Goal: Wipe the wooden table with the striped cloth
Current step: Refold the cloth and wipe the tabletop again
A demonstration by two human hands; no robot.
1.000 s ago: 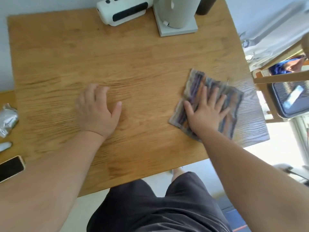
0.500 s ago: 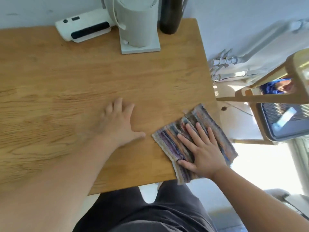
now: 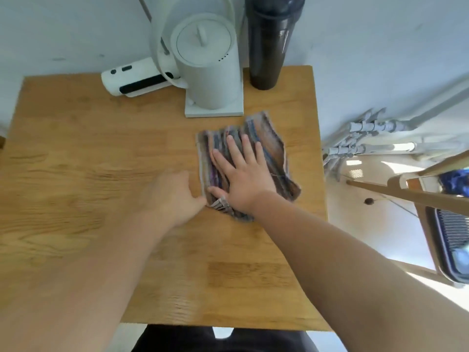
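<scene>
Though rumpled, multicoloured striped cloth (image 3: 272, 143).

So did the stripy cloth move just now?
Yes. The striped cloth slid from the near right edge of the wooden table toward the back; its far edge now lies just in front of the kettle base, under the right hand.

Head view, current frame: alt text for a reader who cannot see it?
A right hand presses flat on a striped cloth on a wooden table, just in front of a white kettle. The left hand, blurred, rests on the table beside it.
</scene>
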